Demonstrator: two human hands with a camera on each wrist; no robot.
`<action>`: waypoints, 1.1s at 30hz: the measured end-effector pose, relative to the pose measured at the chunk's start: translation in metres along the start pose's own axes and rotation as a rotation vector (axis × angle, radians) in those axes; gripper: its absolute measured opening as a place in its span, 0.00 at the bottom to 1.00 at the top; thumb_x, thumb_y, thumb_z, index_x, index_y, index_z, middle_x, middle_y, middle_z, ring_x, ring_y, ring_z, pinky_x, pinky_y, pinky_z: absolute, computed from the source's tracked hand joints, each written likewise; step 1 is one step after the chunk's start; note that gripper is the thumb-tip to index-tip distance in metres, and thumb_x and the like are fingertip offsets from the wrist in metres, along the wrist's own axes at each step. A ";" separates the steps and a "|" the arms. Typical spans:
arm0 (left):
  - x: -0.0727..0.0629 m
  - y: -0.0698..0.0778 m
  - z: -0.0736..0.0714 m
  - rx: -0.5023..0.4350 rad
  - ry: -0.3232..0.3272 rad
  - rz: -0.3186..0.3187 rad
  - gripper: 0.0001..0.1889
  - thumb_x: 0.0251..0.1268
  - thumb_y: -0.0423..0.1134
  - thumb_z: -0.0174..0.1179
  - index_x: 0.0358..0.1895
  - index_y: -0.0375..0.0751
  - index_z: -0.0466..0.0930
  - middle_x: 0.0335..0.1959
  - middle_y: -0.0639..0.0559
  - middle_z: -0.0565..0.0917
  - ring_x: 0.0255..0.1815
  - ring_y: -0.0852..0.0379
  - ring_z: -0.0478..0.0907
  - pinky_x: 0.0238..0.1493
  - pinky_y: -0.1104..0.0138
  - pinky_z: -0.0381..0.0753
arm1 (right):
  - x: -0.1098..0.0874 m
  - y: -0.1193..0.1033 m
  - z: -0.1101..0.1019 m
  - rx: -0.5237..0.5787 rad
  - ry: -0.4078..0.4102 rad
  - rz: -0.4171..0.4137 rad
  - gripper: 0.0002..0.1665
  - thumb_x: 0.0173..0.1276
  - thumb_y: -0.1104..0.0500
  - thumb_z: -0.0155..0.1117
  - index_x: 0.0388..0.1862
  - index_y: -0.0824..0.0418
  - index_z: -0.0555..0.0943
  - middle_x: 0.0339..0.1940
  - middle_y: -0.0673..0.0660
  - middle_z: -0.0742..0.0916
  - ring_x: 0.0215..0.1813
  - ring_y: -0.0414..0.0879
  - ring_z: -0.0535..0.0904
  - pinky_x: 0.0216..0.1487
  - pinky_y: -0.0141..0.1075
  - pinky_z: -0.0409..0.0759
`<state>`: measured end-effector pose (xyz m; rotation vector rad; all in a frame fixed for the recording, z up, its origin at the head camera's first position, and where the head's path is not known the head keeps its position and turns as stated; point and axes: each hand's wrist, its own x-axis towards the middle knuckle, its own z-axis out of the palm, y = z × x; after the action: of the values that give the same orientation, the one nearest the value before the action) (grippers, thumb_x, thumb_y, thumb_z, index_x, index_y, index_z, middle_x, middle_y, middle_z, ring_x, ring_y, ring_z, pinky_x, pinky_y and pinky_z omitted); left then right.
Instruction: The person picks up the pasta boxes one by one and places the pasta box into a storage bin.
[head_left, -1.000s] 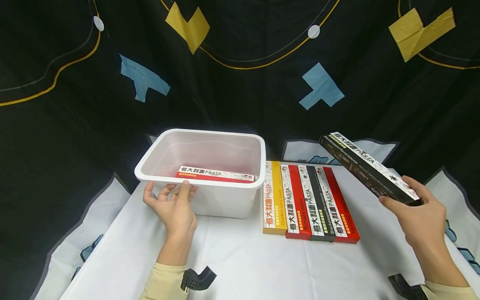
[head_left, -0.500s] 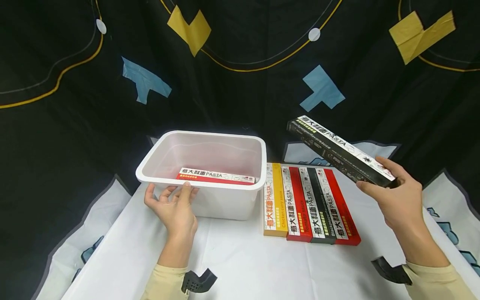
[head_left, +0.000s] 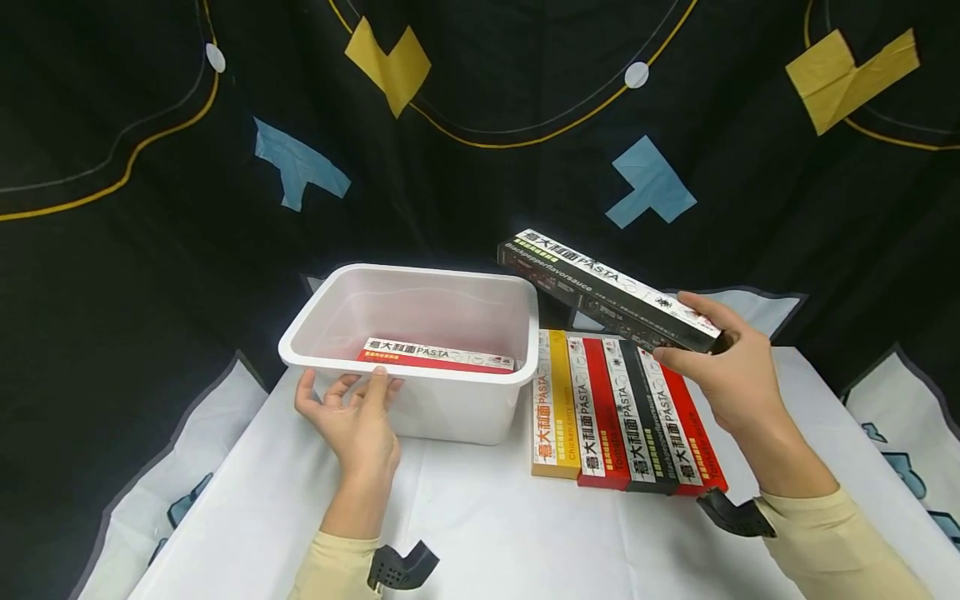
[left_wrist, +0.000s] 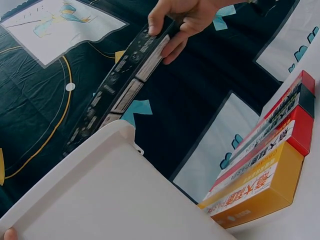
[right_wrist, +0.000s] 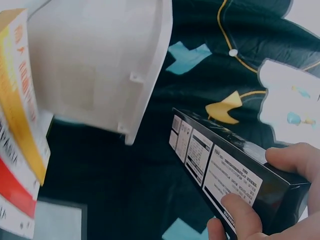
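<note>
In the head view my right hand (head_left: 731,367) grips a black pasta box (head_left: 600,287) by its near end. The box is tilted, its far end raised close to the right rim of the white plastic bin (head_left: 457,408). The right wrist view shows my thumb and fingers (right_wrist: 242,215) on opposite sides of that box. My left hand (head_left: 356,425) holds the bin's front rim, thumb over the edge and fingers beneath the lip. Inside the bin lies a red pasta box (head_left: 438,356), partly hidden by the front wall.
Right of the bin, several pasta boxes lie side by side on the white-covered table (head_left: 517,533): a yellow one (head_left: 557,408), red ones (head_left: 603,417) and a black one (head_left: 647,425). A black curtain (head_left: 480,200) hangs behind the table.
My right hand has carried the black pasta box leftward, from the table's right side to beside the bin's right rim. The left hand has stayed on the bin rim.
</note>
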<state>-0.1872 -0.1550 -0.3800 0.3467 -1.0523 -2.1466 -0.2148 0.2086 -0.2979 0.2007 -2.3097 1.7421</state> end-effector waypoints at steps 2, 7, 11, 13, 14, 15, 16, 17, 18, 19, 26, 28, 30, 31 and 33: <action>0.000 0.000 0.000 -0.004 0.003 0.001 0.47 0.58 0.25 0.66 0.68 0.59 0.42 0.55 0.42 0.64 0.46 0.45 0.78 0.49 0.55 0.85 | 0.002 -0.003 0.008 -0.022 -0.027 0.024 0.41 0.62 0.60 0.72 0.72 0.50 0.66 0.62 0.58 0.72 0.54 0.54 0.73 0.43 0.30 0.85; -0.001 0.001 -0.001 -0.008 0.007 0.000 0.47 0.59 0.24 0.66 0.68 0.59 0.42 0.55 0.42 0.64 0.45 0.45 0.78 0.49 0.55 0.85 | 0.009 -0.006 0.027 0.010 -0.124 0.045 0.43 0.61 0.60 0.72 0.73 0.49 0.65 0.59 0.61 0.77 0.48 0.55 0.81 0.42 0.40 0.87; -0.002 0.001 -0.001 -0.007 0.001 0.007 0.47 0.59 0.25 0.66 0.68 0.59 0.42 0.55 0.43 0.64 0.45 0.45 0.78 0.50 0.55 0.85 | 0.017 -0.006 0.044 0.020 -0.178 0.024 0.43 0.58 0.62 0.74 0.72 0.49 0.66 0.55 0.61 0.79 0.46 0.55 0.82 0.43 0.40 0.87; -0.002 0.001 -0.002 -0.011 -0.005 0.010 0.46 0.59 0.25 0.66 0.68 0.58 0.42 0.54 0.43 0.63 0.44 0.46 0.78 0.50 0.55 0.85 | 0.022 -0.006 0.053 0.009 -0.197 0.005 0.43 0.57 0.63 0.74 0.71 0.50 0.68 0.55 0.60 0.79 0.48 0.56 0.80 0.44 0.39 0.87; -0.002 0.002 -0.002 -0.015 -0.007 0.012 0.46 0.59 0.25 0.66 0.68 0.58 0.41 0.54 0.43 0.63 0.44 0.46 0.78 0.50 0.55 0.85 | 0.024 -0.006 0.057 -0.009 -0.207 -0.004 0.43 0.56 0.64 0.74 0.70 0.51 0.68 0.56 0.60 0.79 0.49 0.56 0.79 0.45 0.39 0.87; -0.002 0.002 -0.002 -0.016 -0.010 0.013 0.46 0.59 0.25 0.66 0.68 0.58 0.41 0.54 0.43 0.63 0.44 0.46 0.78 0.50 0.55 0.85 | 0.026 -0.006 0.062 -0.030 -0.215 -0.010 0.42 0.56 0.63 0.74 0.70 0.50 0.69 0.56 0.59 0.78 0.49 0.56 0.78 0.46 0.39 0.86; -0.002 0.002 -0.002 -0.020 -0.010 0.015 0.46 0.59 0.25 0.66 0.68 0.58 0.41 0.54 0.43 0.63 0.44 0.46 0.78 0.50 0.55 0.85 | 0.029 -0.006 0.067 -0.056 -0.223 -0.013 0.42 0.56 0.63 0.74 0.69 0.50 0.70 0.57 0.59 0.78 0.49 0.56 0.78 0.46 0.39 0.86; -0.002 0.002 -0.002 -0.024 -0.007 0.017 0.46 0.59 0.24 0.65 0.68 0.57 0.42 0.53 0.43 0.63 0.43 0.46 0.78 0.50 0.55 0.85 | 0.031 -0.006 0.071 -0.078 -0.233 -0.009 0.42 0.55 0.62 0.75 0.69 0.49 0.70 0.58 0.58 0.77 0.50 0.56 0.77 0.47 0.40 0.86; -0.001 0.002 -0.002 -0.028 -0.004 0.019 0.46 0.59 0.24 0.65 0.68 0.57 0.42 0.53 0.43 0.63 0.43 0.46 0.78 0.50 0.55 0.85 | 0.033 -0.007 0.076 -0.093 -0.250 -0.007 0.42 0.55 0.62 0.75 0.69 0.50 0.70 0.59 0.58 0.77 0.51 0.56 0.77 0.47 0.41 0.86; -0.001 0.001 -0.001 -0.031 -0.001 0.020 0.46 0.59 0.23 0.65 0.68 0.57 0.42 0.53 0.43 0.63 0.43 0.47 0.78 0.50 0.55 0.85 | 0.035 -0.007 0.081 -0.117 -0.261 0.001 0.42 0.54 0.60 0.75 0.69 0.48 0.71 0.59 0.57 0.77 0.51 0.56 0.76 0.48 0.42 0.86; -0.002 0.000 -0.001 -0.037 0.017 0.021 0.45 0.59 0.22 0.65 0.68 0.57 0.43 0.53 0.42 0.64 0.42 0.47 0.78 0.47 0.55 0.86 | 0.049 -0.010 0.115 -0.188 -0.368 0.017 0.42 0.50 0.57 0.77 0.66 0.49 0.73 0.56 0.54 0.78 0.52 0.55 0.75 0.48 0.44 0.85; -0.002 0.000 -0.001 -0.040 0.020 0.024 0.46 0.58 0.22 0.65 0.68 0.57 0.43 0.52 0.42 0.65 0.41 0.48 0.78 0.47 0.55 0.86 | 0.055 -0.012 0.125 -0.204 -0.405 0.003 0.42 0.49 0.58 0.78 0.65 0.52 0.73 0.54 0.54 0.79 0.51 0.55 0.76 0.48 0.44 0.85; -0.002 0.000 0.000 -0.045 0.021 0.027 0.46 0.58 0.22 0.65 0.68 0.56 0.43 0.52 0.42 0.65 0.40 0.48 0.78 0.46 0.55 0.87 | 0.061 -0.013 0.135 -0.235 -0.437 -0.005 0.42 0.48 0.59 0.77 0.65 0.52 0.74 0.53 0.54 0.80 0.50 0.54 0.77 0.47 0.43 0.85; -0.002 0.000 0.000 -0.047 0.021 0.029 0.46 0.58 0.21 0.65 0.68 0.56 0.44 0.51 0.42 0.65 0.40 0.48 0.78 0.46 0.55 0.87 | 0.064 -0.013 0.140 -0.255 -0.446 -0.003 0.42 0.48 0.59 0.78 0.64 0.52 0.75 0.52 0.53 0.81 0.50 0.54 0.77 0.46 0.43 0.85; -0.001 0.001 0.000 -0.050 0.020 0.031 0.46 0.57 0.21 0.65 0.68 0.55 0.44 0.51 0.43 0.65 0.39 0.48 0.78 0.45 0.55 0.87 | 0.068 -0.014 0.151 -0.296 -0.469 -0.003 0.42 0.47 0.59 0.78 0.64 0.52 0.76 0.53 0.53 0.81 0.50 0.53 0.76 0.44 0.43 0.85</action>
<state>-0.1860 -0.1543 -0.3793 0.3248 -0.9845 -2.1338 -0.2927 0.0619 -0.3058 0.6112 -2.8532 1.4409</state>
